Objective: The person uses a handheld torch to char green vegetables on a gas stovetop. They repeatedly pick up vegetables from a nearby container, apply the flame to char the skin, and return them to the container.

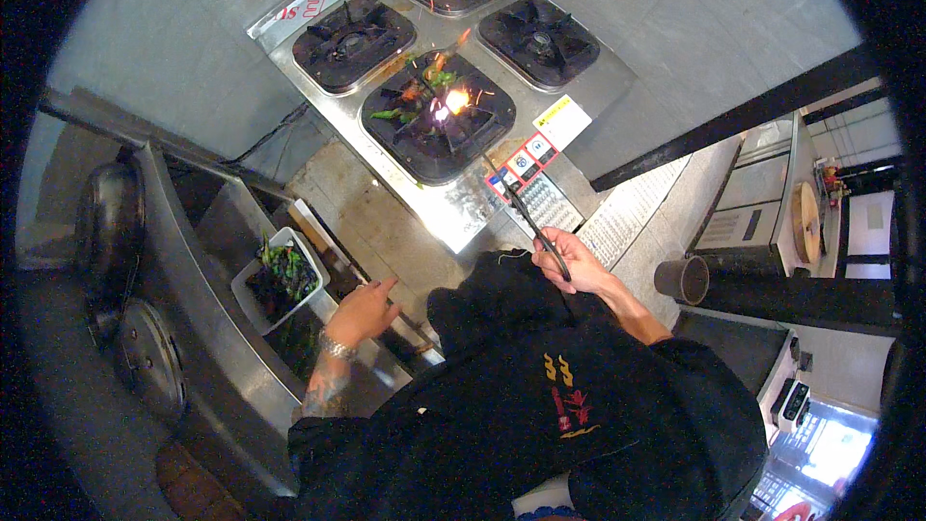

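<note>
My right hand (571, 260) grips the handle of a pair of dark metal tongs (532, 221), which point up toward the front burner. On that burner (470, 148) lie green peppers or similar vegetables (394, 114), some charred, with bright flame (457, 100) and sparks beside them. My left hand (365, 311), a metal watch on the wrist, is held over the counter's edge with fingers spread, apparently holding nothing. Left of it stands a white plastic container (324, 276) with dark and green charred vegetables (286, 268) inside.
Several other burners (539, 43) fill the steel stove top. At the left a steel counter (217, 304) curves past a black pan (112, 224) and a round metal lid (152, 358). To the right are a brown bin (682, 281) and a round wooden board (805, 222).
</note>
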A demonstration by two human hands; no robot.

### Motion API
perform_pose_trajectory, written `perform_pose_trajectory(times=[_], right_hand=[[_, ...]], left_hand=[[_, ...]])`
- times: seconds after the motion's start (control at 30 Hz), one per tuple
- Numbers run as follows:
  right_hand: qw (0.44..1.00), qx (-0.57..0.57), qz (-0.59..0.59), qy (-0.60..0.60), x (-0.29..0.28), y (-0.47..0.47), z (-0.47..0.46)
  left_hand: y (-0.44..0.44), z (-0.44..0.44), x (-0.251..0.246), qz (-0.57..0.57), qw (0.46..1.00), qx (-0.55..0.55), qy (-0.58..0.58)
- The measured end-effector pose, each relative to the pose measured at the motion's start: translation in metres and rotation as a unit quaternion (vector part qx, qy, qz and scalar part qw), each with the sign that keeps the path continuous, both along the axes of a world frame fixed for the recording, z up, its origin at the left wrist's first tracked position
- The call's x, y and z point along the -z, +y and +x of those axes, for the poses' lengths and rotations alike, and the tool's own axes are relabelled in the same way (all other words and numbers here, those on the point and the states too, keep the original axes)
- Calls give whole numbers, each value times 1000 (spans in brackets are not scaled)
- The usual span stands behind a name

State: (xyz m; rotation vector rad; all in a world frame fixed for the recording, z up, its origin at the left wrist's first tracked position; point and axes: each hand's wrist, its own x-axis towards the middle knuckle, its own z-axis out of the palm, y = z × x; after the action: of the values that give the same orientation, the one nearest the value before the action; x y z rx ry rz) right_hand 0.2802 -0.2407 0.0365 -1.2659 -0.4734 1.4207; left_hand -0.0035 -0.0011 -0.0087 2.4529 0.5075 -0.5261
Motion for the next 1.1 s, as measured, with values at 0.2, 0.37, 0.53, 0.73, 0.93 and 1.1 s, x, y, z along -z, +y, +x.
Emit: perform_pose_trajectory(times=[0.2, 0.37, 0.53, 0.73, 0.93, 1.1], right_hand=[[996, 12, -18, 90, -40, 5, -9], [971, 47, 2, 233, -49, 12, -18], [940, 66, 61, 330, -30, 29, -24], [945, 92, 39, 312, -25, 29, -26], [948, 57, 48, 310, -22, 26, -33], [960, 25, 50, 275, -17, 27, -36]], left_hand=[[1, 3, -3, -25, 999, -1, 30], [0, 3, -6, -16, 999, -4, 29], [-1, 2, -8, -12, 999, -5, 30], [-2, 3, -10, -6, 1000, -5, 22], [-2, 3, -8, -11, 1000, -7, 16], [-2, 2, -7, -12, 1000, -10, 5]])
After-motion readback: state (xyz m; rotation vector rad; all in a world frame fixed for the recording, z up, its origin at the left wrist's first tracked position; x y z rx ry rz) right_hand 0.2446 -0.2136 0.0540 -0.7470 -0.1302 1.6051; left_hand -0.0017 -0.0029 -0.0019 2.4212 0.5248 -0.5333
